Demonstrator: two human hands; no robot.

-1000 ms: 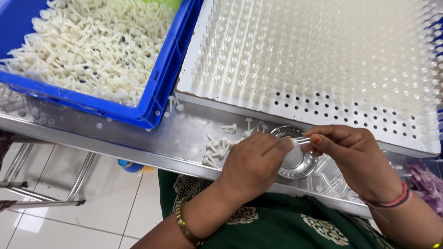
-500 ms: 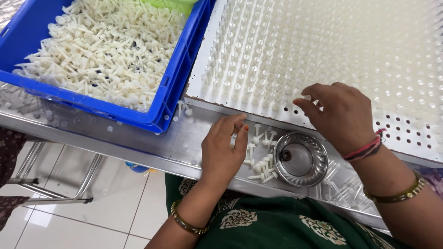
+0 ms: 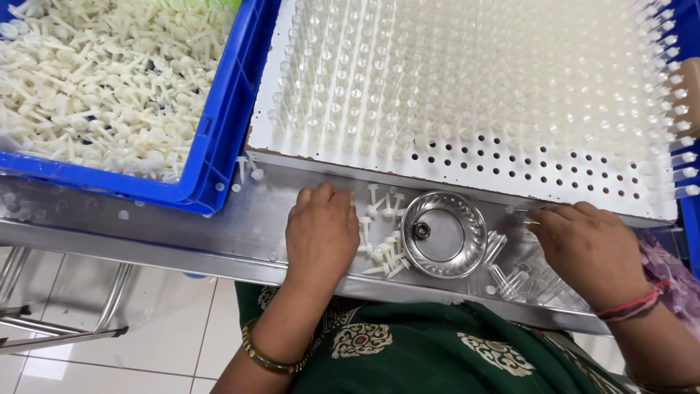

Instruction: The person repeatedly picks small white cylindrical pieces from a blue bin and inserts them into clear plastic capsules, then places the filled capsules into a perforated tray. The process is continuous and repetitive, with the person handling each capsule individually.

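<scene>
My left hand point(image 3: 321, 235) lies palm down on the steel table, fingers bent, just left of a small heap of white plastic pins point(image 3: 383, 244); its palm hides whatever is under it. A small round steel bowl point(image 3: 467, 252) stands between my hands. My right hand point(image 3: 583, 244) rests at the near edge of the white perforated board point(image 3: 467, 169), fingertips pinching a thin clear tube point(image 3: 522, 211). Loose clear tubes point(image 3: 514, 277) lie on the table under that hand. Most of the board is filled with upright clear tubes point(image 3: 474, 80); the holes in its near rows stand open.
A blue crate point(image 3: 222, 138) heaped with white plastic pins point(image 3: 102, 80) stands at the left, touching the board. A few stray pins point(image 3: 244, 171) lie between crate and board. The steel table's front edge point(image 3: 146, 244) runs above a tiled floor and a metal frame point(image 3: 58, 332).
My left hand has slid slightly right and down onto the table beside the pins. My right hand has come off the board down to its near edge, to the right of the bowl.
</scene>
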